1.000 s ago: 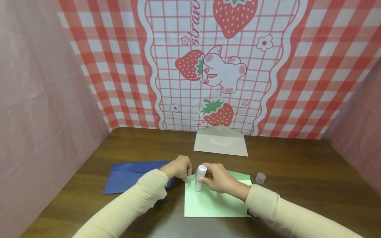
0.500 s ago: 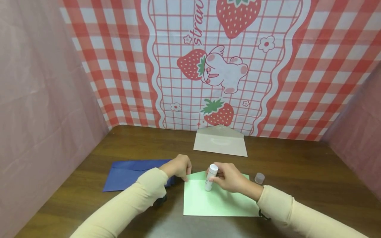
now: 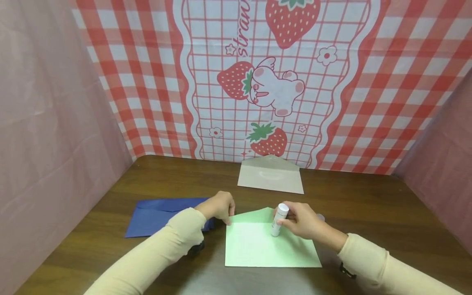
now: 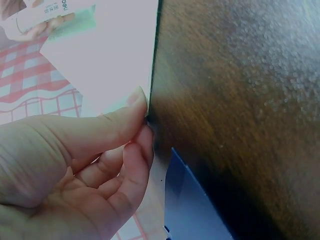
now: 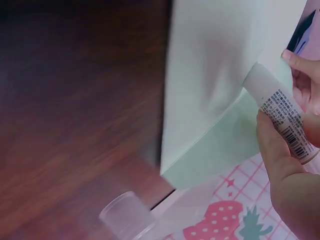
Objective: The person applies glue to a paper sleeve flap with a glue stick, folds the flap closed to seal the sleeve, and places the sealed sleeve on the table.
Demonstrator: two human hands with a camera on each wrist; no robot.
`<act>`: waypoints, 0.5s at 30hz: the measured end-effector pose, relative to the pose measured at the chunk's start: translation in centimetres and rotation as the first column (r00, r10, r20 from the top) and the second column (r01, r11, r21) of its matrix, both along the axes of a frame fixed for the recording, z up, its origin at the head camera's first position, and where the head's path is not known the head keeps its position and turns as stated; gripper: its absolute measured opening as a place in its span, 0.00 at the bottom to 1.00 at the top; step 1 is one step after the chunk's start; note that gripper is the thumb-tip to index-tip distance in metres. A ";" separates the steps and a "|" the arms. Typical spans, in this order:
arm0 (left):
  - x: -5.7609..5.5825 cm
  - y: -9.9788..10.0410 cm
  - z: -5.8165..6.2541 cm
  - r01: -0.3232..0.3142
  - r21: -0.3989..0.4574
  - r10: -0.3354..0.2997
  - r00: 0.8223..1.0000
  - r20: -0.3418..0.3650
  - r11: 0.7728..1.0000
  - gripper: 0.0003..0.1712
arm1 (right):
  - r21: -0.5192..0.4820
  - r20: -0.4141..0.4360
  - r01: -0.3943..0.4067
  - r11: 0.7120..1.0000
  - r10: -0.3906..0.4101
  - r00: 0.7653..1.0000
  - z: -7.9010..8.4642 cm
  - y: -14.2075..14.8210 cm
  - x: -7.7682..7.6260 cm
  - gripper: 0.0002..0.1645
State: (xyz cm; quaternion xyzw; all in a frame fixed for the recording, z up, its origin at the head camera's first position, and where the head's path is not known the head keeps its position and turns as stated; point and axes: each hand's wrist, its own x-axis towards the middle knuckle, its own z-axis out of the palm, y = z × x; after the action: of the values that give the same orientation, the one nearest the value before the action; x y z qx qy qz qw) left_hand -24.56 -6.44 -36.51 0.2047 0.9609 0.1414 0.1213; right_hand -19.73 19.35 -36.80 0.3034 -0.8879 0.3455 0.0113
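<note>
A light green envelope (image 3: 254, 246) lies on the table with its flap folded back away from the person. My right hand (image 3: 304, 221) grips a white glue stick (image 3: 280, 220), its lower end down at the envelope just below the flap crease. Printed text and a barcode show on the glue stick's label in the right wrist view. My left hand (image 3: 221, 207) pinches the envelope's upper left corner, thumb (image 4: 127, 117) on top and the other fingers curled beneath. A blue envelope (image 3: 155, 217) lies to the left, partly covered by the left forearm.
A grey-beige envelope (image 3: 273, 179) with its flap raised lies at the back of the table, near the strawberry-print cloth (image 3: 258, 94). A clear cap (image 5: 129, 216) stands right of the green envelope, mostly hidden behind the right hand in the head view.
My right hand has moved to the right with the glue stick, from near the left corner to past the middle of the green envelope. The left hand stays at its corner.
</note>
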 end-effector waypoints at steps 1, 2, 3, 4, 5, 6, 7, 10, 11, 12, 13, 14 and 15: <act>0.0 0.0 0.0 -0.002 0.002 0.002 1.000 0.002 1.000 0.14 | 0.004 -0.004 0.006 1.000 -0.006 1.000 0.0 0.2 0.0 0.07; 0.0 0.0 0.0 -0.004 0.003 0.004 1.000 0.004 1.000 0.14 | 0.007 -0.008 0.009 1.000 -0.009 1.000 0.0 0.5 0.0 0.07; 0.0 0.0 0.0 -0.006 0.005 0.006 1.000 0.008 1.000 0.14 | 0.012 -0.011 0.015 1.000 -0.015 1.000 0.0 0.7 0.1 0.07; 0.0 0.0 0.0 -0.006 0.008 0.006 1.000 0.007 1.000 0.14 | 0.014 -0.012 0.018 1.000 -0.018 1.000 0.0 0.9 0.1 0.07; 0.0 0.0 -0.1 -0.006 0.011 0.006 1.000 0.007 1.000 0.14 | 0.015 -0.012 0.023 1.000 -0.023 1.000 0.0 1.1 0.1 0.07; 0.0 0.0 -0.1 -0.006 0.012 0.006 1.000 0.005 1.000 0.14 | 0.017 -0.013 0.026 1.000 -0.026 1.000 0.0 1.4 0.1 0.07; 0.0 0.0 -0.1 -0.004 0.012 0.004 1.000 0.003 1.000 0.14 | 0.020 -0.015 0.030 0.999 -0.030 0.999 0.1 1.6 0.1 0.07; 0.1 0.0 -0.1 -0.001 0.009 0.001 1.000 -0.002 1.000 0.14 | 0.024 -0.024 0.039 0.999 -0.038 0.999 0.2 2.2 0.1 0.08; 0.1 0.0 0.0 -0.002 0.008 0.002 1.000 -0.002 1.000 0.14 | 0.024 -0.025 0.040 0.999 -0.039 0.999 0.2 2.4 0.1 0.08; 0.1 0.0 0.0 -0.003 0.007 0.003 1.000 -0.001 1.000 0.14 | 0.025 -0.023 0.043 0.999 -0.042 0.999 0.3 2.6 0.2 0.08; 0.1 0.0 0.0 -0.004 0.006 0.004 1.000 -0.002 1.000 0.14 | 0.026 -0.022 0.045 0.999 -0.044 0.999 0.3 2.8 0.2 0.08; 0.1 0.0 0.1 -0.006 0.007 0.006 1.000 -0.003 1.000 0.14 | 0.025 -0.020 0.045 0.999 -0.044 0.999 0.3 3.0 0.2 0.08; 0.1 0.0 0.1 -0.009 0.008 0.009 1.000 -0.003 1.000 0.14 | 0.026 -0.018 0.045 0.999 -0.045 0.999 0.4 3.2 0.2 0.08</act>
State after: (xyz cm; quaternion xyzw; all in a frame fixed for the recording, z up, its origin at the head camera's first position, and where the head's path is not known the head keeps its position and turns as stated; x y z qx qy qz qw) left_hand -24.41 -6.42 -36.44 0.2013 0.9614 0.1456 0.1184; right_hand -19.51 22.60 -36.44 0.2865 -0.8989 0.3308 0.0232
